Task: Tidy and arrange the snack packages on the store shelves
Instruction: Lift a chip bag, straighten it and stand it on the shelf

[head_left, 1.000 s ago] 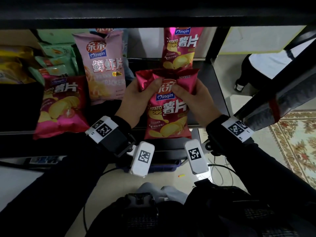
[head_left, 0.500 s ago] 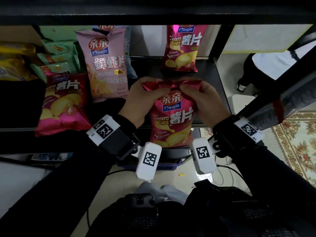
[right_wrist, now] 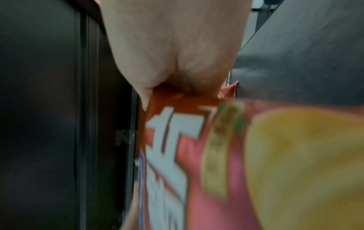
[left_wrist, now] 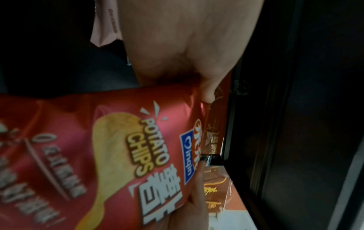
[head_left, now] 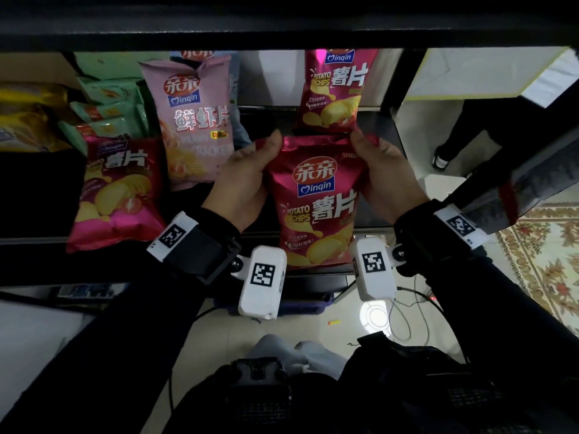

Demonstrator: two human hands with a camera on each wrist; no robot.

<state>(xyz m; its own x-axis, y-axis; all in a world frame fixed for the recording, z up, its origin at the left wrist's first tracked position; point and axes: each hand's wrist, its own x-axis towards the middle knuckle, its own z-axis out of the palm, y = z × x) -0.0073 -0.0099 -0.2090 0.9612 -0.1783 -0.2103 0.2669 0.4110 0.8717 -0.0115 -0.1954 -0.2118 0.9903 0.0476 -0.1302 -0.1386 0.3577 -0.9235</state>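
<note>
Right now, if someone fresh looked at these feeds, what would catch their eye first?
The red potato chips bag, front and centre in the head view, pinched at its top corners by the left hand and the right hand. A matching chips bag stands just behind it at the back of the shelf. To the left, a tall pale pink prawn cracker bag stands out, with another chips bag leaning at the shelf's front edge.

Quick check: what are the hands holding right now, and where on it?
Both hold one red potato chip bag by its top edge: the left hand pinches the top left corner, the right hand the top right corner.
</note>
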